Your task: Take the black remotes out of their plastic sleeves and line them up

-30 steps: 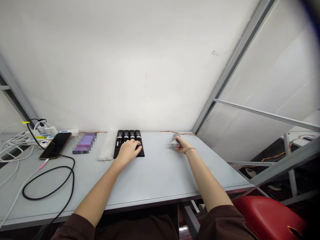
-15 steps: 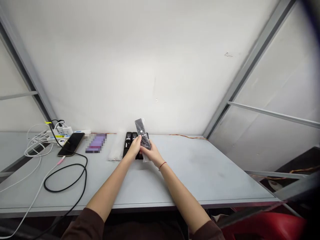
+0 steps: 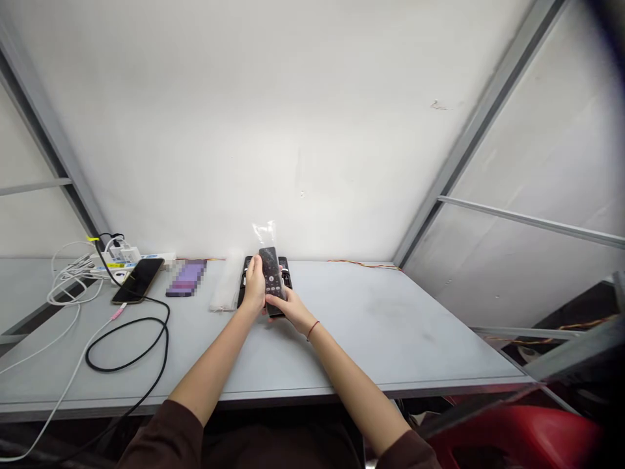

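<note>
1 slim black remote control with pale buttons point(image 3: 270, 277), held face up; looks like it's inside a clear plastic sleeve point(image 3: 265, 231). So the bagged state seems reached for this 1. Left over: loose film sticks out past the remote's far end, not folded down. Whether the sleeve is sealed, can't tell. Black remotes lying on the pale grey table point(image 3: 371, 326), e.g. 1 partly covered at the right point(image 3: 285, 266), show no film; count blocked by hands.

Remote is between the 2 hands, touching both, above the table remotes, far end tilted slightly left. Left hand point(image 3: 254, 284) is narrow, pressed along the remote's left side. Right hand point(image 3: 291, 307) grips the near end, thumb over the face; its other fingers are mostly hidden. Flat stack of clear plastic sleeves point(image 3: 225, 286) just left of the table remotes.
</note>
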`<state>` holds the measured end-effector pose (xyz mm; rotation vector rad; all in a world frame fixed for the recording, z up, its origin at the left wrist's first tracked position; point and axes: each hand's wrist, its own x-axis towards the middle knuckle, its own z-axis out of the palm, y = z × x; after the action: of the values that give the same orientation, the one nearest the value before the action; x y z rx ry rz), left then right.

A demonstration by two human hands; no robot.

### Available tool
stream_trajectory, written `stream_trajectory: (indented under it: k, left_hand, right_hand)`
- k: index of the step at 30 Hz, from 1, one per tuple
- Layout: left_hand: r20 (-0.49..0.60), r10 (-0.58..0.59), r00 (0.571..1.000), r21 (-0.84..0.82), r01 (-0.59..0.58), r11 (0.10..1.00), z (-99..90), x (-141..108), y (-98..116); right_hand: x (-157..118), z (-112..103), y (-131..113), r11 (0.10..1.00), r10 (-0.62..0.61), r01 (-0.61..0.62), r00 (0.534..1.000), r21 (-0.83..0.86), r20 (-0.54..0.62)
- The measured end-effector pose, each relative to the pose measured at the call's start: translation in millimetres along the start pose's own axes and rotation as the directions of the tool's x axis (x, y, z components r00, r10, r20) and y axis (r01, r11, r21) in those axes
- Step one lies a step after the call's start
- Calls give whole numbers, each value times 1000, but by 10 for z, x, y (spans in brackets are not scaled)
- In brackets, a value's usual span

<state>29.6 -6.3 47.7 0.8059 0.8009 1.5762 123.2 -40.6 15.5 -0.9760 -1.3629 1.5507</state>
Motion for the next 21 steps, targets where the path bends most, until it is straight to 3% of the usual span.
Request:
stream_trajectory:
  k: [4,8,10,13,15,19,21]
  left_hand:
    - [31,67,997,-3,-67,998,-23,12,68]
    - [-17,92,996,-96,-93,991,-50,68,121]
    - [30,-11,999,-122,15,992,-59,90,121]
    - [106,-223,969,-98,234,967,-63,102,72]
    - [97,-262,960,-102,272,957,-66,116,35]
    - [-44,-100,994,-88,96,991,-142,215,84]
    - [-155,6,988,-37,-12,999,-246,303,187]
  right_hand:
    - [-17,3,53,991,126,-131,985,29,121]
    - [-34,-27,10,998,35,-29,991,-48,131]
    - [-37,-51,-29,995,-31,39,996,-92,86]
    - [-40,-95,-74,985,-57,62,998,-160,36]
    - [-50,-128,-97,978,-38,45,999,-205,38]
    - [-100,-205,-162,953,20,11,995,-302,99]
    - [-126,-255,-203,938,55,-11,992,-345,117]
